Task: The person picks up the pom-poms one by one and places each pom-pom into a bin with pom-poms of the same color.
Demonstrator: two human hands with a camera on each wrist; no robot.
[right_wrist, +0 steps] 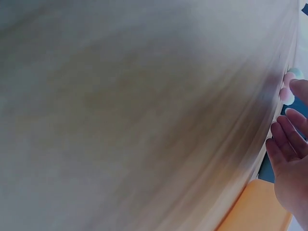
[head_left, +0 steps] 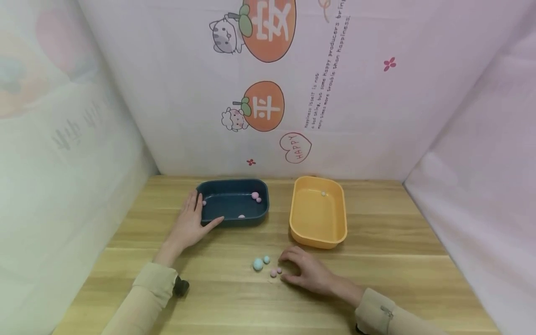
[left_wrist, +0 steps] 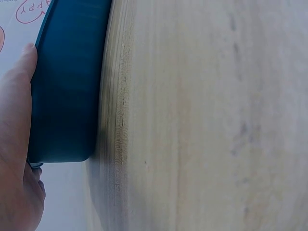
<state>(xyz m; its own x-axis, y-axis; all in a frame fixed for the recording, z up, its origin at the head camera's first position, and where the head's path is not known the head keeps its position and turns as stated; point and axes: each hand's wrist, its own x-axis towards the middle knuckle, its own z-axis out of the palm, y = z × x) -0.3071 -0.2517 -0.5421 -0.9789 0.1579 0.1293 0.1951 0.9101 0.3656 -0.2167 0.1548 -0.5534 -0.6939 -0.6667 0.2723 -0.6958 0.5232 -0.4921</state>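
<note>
My left hand holds the near-left corner of a dark blue rectangular tub, fingers at its left end and thumb along its front rim. In the left wrist view, the thumb lies against the tub's outer wall. My right hand is low over the table, its fingers curved and apart from the thumb, with no ball in its grasp. Right at its fingertips are two small pink balls. Beside them lie a larger light blue ball and a smaller light blue ball.
A yellow rectangular tub stands right of the dark blue one, with one small pale ball inside. Several pink balls lie in the dark blue tub. Printed white cloth walls in the wooden table at the back and sides.
</note>
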